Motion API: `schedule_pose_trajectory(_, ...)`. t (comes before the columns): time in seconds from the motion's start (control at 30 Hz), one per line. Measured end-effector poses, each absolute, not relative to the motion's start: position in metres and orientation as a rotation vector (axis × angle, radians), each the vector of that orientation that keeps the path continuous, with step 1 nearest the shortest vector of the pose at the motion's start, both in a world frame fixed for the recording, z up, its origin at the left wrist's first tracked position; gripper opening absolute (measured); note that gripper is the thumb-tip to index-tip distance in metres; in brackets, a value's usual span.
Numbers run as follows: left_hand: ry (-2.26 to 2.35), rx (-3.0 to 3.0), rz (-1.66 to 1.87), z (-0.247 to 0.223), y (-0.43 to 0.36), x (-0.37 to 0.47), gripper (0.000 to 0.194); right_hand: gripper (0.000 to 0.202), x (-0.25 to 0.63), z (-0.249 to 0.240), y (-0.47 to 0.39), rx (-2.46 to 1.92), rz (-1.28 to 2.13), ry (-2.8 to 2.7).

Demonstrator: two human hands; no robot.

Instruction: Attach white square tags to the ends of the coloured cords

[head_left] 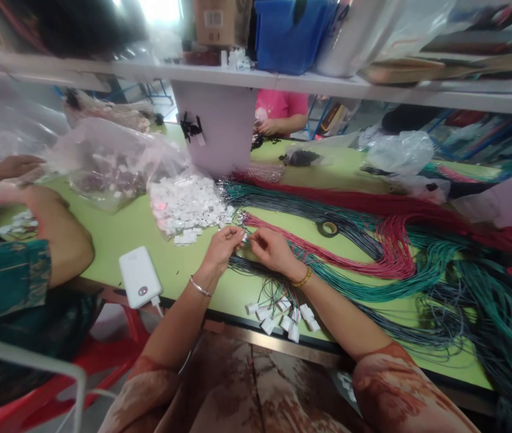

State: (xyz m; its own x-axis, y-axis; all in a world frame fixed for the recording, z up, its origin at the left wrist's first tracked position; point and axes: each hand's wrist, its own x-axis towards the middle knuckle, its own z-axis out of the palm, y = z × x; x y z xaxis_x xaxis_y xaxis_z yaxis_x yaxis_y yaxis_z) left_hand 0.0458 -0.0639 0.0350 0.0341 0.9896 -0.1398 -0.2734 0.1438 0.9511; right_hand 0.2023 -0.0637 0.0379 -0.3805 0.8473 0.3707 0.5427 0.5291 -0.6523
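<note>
My left hand [225, 245] pinches a small white connector [243, 238] above the green table. Facing it closely, my right hand [274, 249] has its fingertips pressed together, apparently on a thin wire whose end is hard to make out. Bundles of red wires [319, 243], green wires [373, 288] and dark wires [359, 231] run off to the right from near my hands. Just beyond my left hand is a heap of white connectors [188, 201] in an open plastic bag. Several white connectors with wires attached [289, 319] lie by the table's front edge, below my right wrist.
A white power bank [141, 278] with a cable lies left of my arm. Black tape [328, 228] rests among the wires. At the left a co-worker's arm [57, 234] leans on the table. A shelf [219, 74] with a blue bin [294, 36] spans overhead.
</note>
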Motion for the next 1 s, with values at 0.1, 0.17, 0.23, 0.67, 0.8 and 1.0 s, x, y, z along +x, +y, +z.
schedule_pose_trajectory(0.1, 1.076, 0.944, 1.199, 0.033, -0.064, 0.046, 0.032, 0.013, 0.202, 0.035, -0.064, -1.135, 0.568, -2.055)
schedule_pose_trajectory(0.17, 1.107, 0.976, 1.152, 0.033, -0.062, 0.044, 0.030, 0.016, 0.205, 0.033, -0.059, -1.123, 0.648, -2.055)
schedule_pose_trajectory(0.23, 1.155, 1.014, 1.078, 0.034, -0.061, 0.038, 0.025, 0.020, 0.212, 0.031, -0.049, -1.135, 0.742, -2.043)
schedule_pose_trajectory(0.67, 1.240, 1.037, 1.015, 0.038, -0.055, 0.020, 0.020, 0.013, 0.239, 0.017, -0.016, -1.330, 0.485, -2.266)
schedule_pose_trajectory(0.8, 1.186, 1.023, 1.042, 0.035, -0.055, 0.024, 0.021, 0.012, 0.238, 0.030, -0.019, -1.345, 0.562, -2.200)
schedule_pose_trajectory(1.0, 1.048, 0.896, 1.125, 0.037, -0.057, 0.031, 0.026, 0.015, 0.212, 0.043, -0.022, -1.043, 0.899, -2.109)
